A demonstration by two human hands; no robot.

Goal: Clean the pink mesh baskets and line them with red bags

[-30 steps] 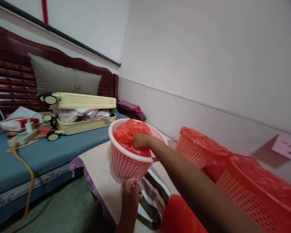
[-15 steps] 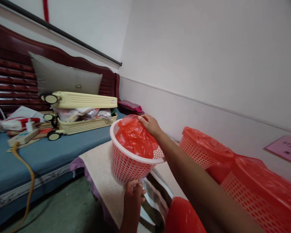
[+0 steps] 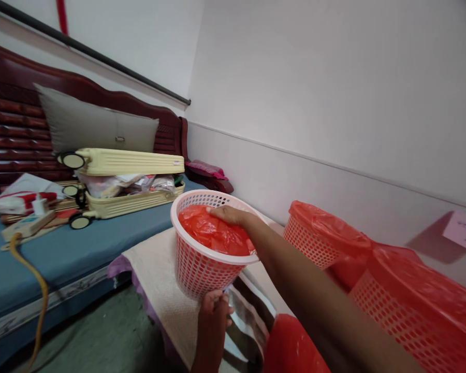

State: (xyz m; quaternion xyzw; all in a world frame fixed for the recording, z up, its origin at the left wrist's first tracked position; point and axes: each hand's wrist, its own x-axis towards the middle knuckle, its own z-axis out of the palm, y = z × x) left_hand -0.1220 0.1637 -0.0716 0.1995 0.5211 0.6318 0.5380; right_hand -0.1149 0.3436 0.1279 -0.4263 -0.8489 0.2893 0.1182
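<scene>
A pink-white perforated plastic basket [image 3: 205, 269] stands before me on the cloth-covered surface, with a crumpled red plastic bag [image 3: 212, 230] inside it. My right hand [image 3: 229, 215] reaches over the rim into the basket. Its fingers are partly hidden in the red film, and its thumb lies on top. Low at the near side of the basket is my left hand [image 3: 213, 311], with its fingers curled in against the base.
To the right, two similar baskets [image 3: 314, 243] [image 3: 396, 305] are lined with red bags. More red plastic [image 3: 291, 347] lies close to me. An open yellow suitcase [image 3: 135, 202] rests on the blue bed [image 3: 120, 230], near a power strip [image 3: 29, 225]. A pink note [image 3: 464, 230] hangs at the wall.
My right hand has moved down into the basket, pushing the red bag lower, so the far inner wall now shows. The left hand stays at the base.
</scene>
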